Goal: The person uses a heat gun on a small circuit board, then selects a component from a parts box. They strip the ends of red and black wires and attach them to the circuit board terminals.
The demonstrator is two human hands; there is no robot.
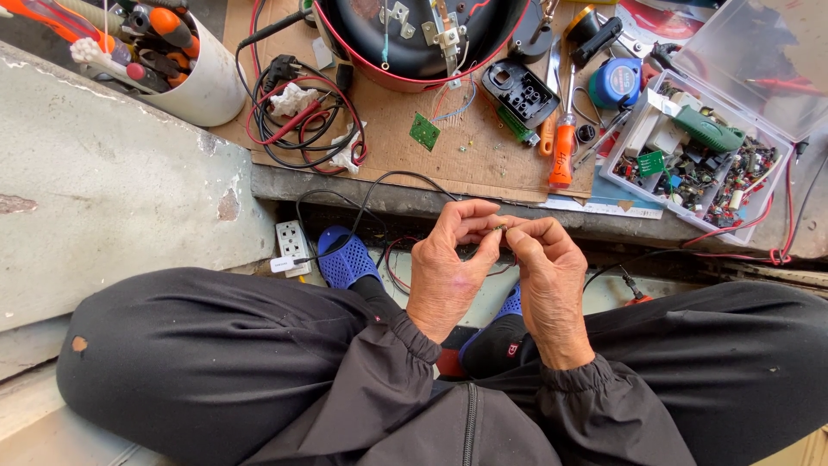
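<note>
I see both hands raised together over the lap, just in front of the edge of the low workbench point(414, 200). The left hand point(448, 272) and the right hand point(548, 276) meet at their fingertips, and between them they pinch a tiny dark part point(500, 227); it is too small for me to tell what it is. Both hands are closed narrow around it, thumbs and forefingers pressed in, the other fingers curled.

Below the hands I see a blue slipper point(345, 257) on the left and a second one partly hidden under the wrists. A white power strip point(293, 246) lies just beside the left slipper, with black and red wires trailing near it.

On the cardboard sheet point(500, 164) on the bench lies a small green circuit board point(423, 131), an orange-handled screwdriver point(562, 151) and a black plastic cover point(520, 93). A round black pot with a red rim point(414, 52) stands at the back. A coil of red and black leads point(302, 116) lies to the left, near a white cup of tools point(194, 73). To the right stands a clear box of small parts point(699, 155), well apart from the hands.
</note>
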